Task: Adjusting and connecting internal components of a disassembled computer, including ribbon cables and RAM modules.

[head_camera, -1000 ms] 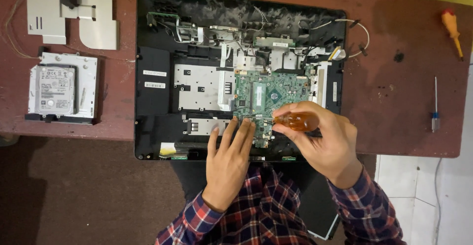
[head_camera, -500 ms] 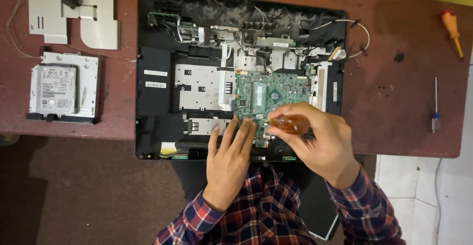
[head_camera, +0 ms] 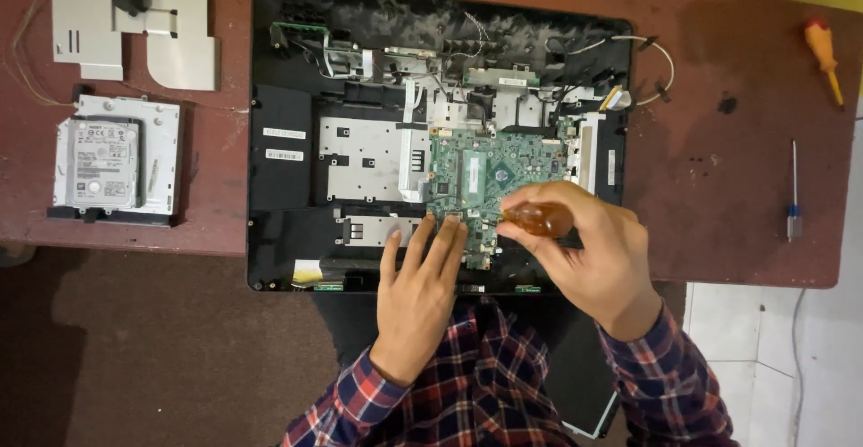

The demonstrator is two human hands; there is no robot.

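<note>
The right hand [head_camera: 589, 254] grips an amber-handled screwdriver [head_camera: 538, 219] over the green motherboard [head_camera: 490, 177] inside the opened black computer case [head_camera: 279, 141]; the left hand [head_camera: 418, 290] lies flat, fingers spread, on the board's lower edge

two white rectangular labels [head_camera: 284, 144] on the black left panel [head_camera: 280, 177]

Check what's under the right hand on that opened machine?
The right hand grips an amber screwdriver handle over the green circuit board's lower right edge. The shaft, tip and any screw are covered, so the contact point cannot be seen.
</note>
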